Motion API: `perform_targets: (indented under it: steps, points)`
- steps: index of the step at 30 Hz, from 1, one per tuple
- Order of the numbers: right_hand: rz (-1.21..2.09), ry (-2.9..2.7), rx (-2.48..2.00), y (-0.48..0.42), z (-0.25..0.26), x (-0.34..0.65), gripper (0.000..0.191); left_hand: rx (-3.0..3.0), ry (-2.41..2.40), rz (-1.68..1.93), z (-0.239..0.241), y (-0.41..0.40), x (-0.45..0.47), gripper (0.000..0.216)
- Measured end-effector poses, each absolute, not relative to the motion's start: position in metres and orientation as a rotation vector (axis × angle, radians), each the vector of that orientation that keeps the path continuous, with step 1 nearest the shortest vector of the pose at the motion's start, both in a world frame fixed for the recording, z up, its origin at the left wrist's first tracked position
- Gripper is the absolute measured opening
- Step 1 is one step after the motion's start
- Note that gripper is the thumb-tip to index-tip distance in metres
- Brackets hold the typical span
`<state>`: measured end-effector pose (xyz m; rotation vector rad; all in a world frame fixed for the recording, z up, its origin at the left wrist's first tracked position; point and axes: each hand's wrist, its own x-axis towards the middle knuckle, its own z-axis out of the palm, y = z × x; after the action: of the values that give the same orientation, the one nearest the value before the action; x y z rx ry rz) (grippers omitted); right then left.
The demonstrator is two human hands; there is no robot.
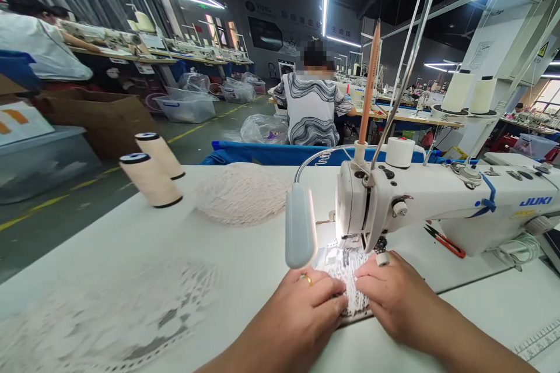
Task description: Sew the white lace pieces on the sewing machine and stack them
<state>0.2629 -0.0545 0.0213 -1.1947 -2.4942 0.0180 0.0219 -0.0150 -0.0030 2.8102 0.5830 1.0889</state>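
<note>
Touching lace [356, 298] under sewing machine [420, 189]: left hand [301, 306], right hand [400, 297], fingers [330, 287] together, grip unclear. Cones [152, 182] at far-left corner of table [245, 245].

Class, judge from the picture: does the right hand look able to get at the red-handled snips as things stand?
Probably yes: the snips lie near the right hand, beside the sewing machine, with nothing visible blocking the way. It would likely have to leave the white lace first.
</note>
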Motion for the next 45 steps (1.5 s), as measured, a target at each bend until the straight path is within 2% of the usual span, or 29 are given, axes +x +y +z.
perform_targets:
  steps: [12,19,33,41,43,45]
  points:
    - [0.024,-2.490,-1.150,-0.057,0.016,0.261,0.019,2.881,0.663,0.954,-0.005,-0.012,0.019,0.029]
    - [0.053,-2.448,-1.213,-0.052,0.014,0.259,0.024,2.880,0.643,0.986,0.003,-0.001,0.021,0.030]
    - [-0.046,-2.331,-1.326,-0.050,0.017,0.257,0.050,2.802,0.865,0.832,-0.003,0.012,0.016,0.031]
    - [0.020,-2.319,-1.355,-0.050,0.015,0.257,0.044,2.783,1.091,0.759,-0.017,0.021,0.009,0.046]
    - [0.061,-2.318,-1.337,-0.050,0.014,0.256,0.040,2.821,1.115,0.724,-0.007,0.018,0.011,0.041]
    - [0.087,-2.322,-1.282,-0.050,0.013,0.254,0.035,2.854,1.120,0.727,0.008,0.013,0.013,0.024]
